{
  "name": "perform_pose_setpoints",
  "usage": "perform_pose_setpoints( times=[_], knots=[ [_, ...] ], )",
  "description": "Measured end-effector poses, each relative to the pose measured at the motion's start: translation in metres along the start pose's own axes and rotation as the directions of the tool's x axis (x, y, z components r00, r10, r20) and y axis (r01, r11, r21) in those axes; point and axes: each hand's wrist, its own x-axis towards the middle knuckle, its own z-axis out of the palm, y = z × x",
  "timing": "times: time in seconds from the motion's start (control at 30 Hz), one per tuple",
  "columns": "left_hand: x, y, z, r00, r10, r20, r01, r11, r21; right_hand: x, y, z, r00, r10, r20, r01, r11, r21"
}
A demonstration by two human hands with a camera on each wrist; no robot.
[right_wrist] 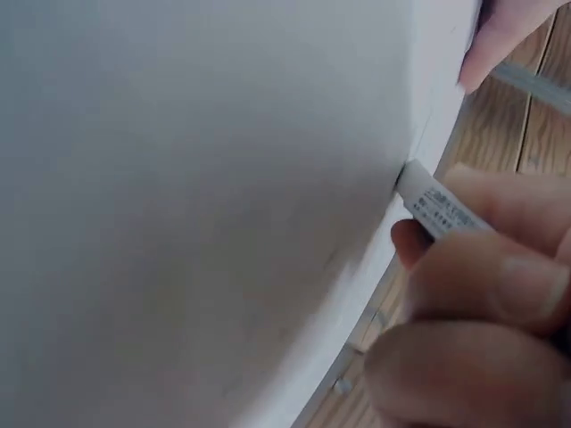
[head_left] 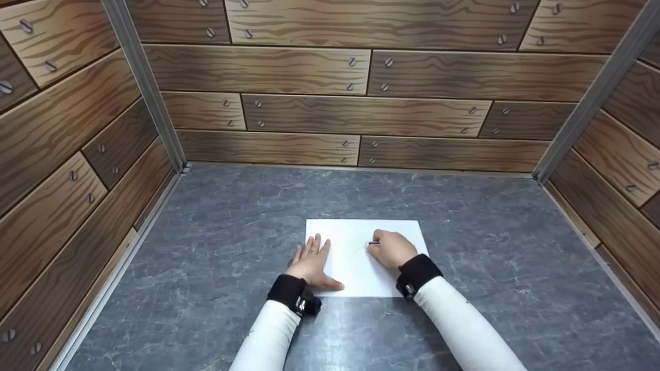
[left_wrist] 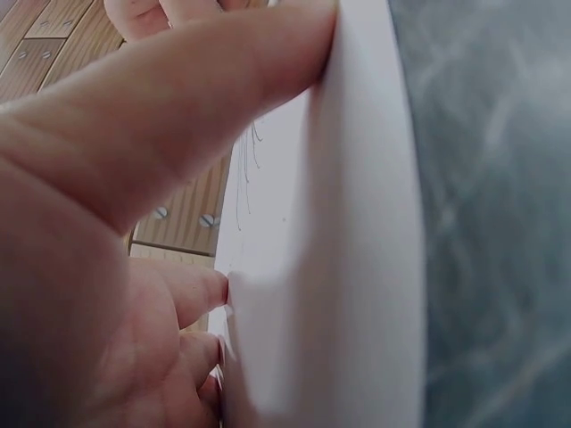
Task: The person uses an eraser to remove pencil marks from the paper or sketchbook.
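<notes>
A white sheet of paper (head_left: pixel 361 281) lies flat on the grey floor. Across its left edge, my left hand (head_left: pixel 311 268) rests with fingers spread and the thumb on the lower part of the sheet. My right hand (head_left: pixel 396 251) pinches a small white eraser (right_wrist: pixel 439 203) in a printed sleeve, the eraser's bare tip against the paper. Thin dark pencil lines (left_wrist: pixel 248 174) mark the sheet in the left wrist view; from the head they look very faint. The eraser's far end is hidden inside my right hand.
Wood-plank patterned walls (head_left: pixel 309 113) enclose the grey marbled surface (head_left: pixel 247 206) at the back and both sides. Metal strips (head_left: pixel 149 87) run up the back corners. Black bands (head_left: pixel 420 270) circle both wrists over white sleeves.
</notes>
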Motion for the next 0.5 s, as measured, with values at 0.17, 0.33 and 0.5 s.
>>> perform_pose_setpoints(
  times=[0.17, 0.33, 0.5],
  knots=[
    [-0.001, 0.001, 0.001, 1.000, 0.000, 0.013, 0.000, 1.000, -0.014, -0.001, 0.013, -0.005, 0.990, 0.078, -0.119, -0.087, 0.994, -0.070],
    [-0.003, 0.002, -0.001, 1.000, -0.005, 0.001, 0.005, 1.000, -0.007, 0.001, 0.009, -0.001, 0.999, -0.008, -0.044, 0.008, 1.000, -0.007],
    [-0.003, 0.004, -0.002, 1.000, 0.006, -0.003, -0.006, 1.000, -0.011, 0.001, 0.010, -0.004, 0.998, 0.036, -0.052, -0.038, 0.999, -0.034]
  ],
)
